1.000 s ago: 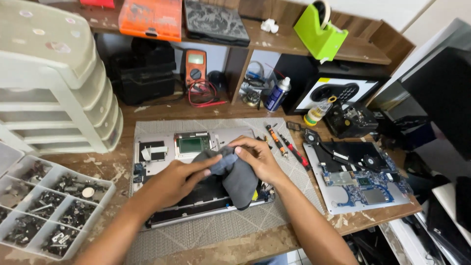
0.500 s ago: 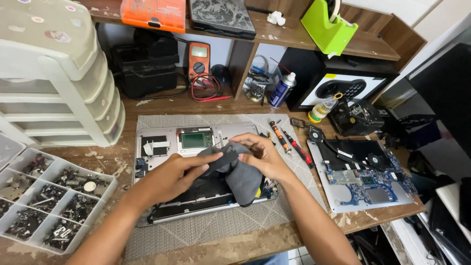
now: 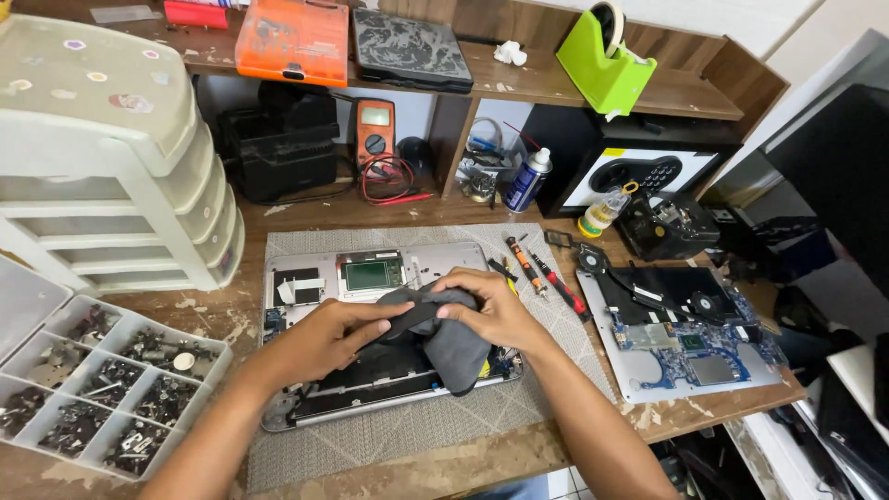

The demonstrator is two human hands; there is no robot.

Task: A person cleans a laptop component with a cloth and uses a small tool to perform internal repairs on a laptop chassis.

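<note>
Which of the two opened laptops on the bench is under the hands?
The silver laptop chassis on the grey mat, where both hands press a dark grey cloth. The other, with its blue motherboard exposed, lies untouched to the right.

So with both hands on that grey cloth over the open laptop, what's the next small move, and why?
Probably draw the grey cloth sideways across the open laptop. The left hand and right hand both pinch its upper edge, bunched, while most of it lies draped over the dark inner area.
</note>
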